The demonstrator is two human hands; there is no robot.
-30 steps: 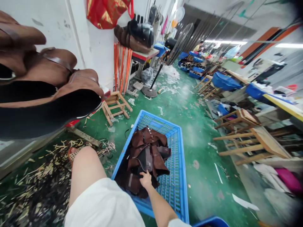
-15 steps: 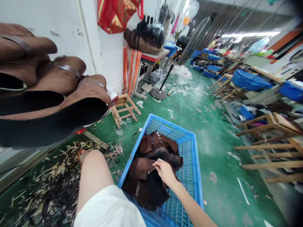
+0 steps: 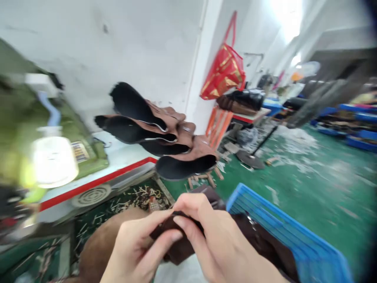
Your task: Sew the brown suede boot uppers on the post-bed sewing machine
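From where I stand, both hands are close together at the lap — left hand (image 3: 135, 247) and right hand (image 3: 220, 243) pinching a dark brown upper piece (image 3: 180, 250) between thumbs and fingers. The piece sits above the white shorts (image 3: 179, 271), just beside the blue plastic crate (image 3: 268, 208). The fingers cover its top edge, so I can't tell whether anything on it is finished. More dark brown pieces (image 3: 265, 239) lie in the crate; by my reckoning those remain to be handled. Across the way, several black-lined brown boot uppers (image 3: 193, 157) sit stacked by the red-edged table (image 3: 129, 169) — further along, I'd judge, being already shaped and lined.
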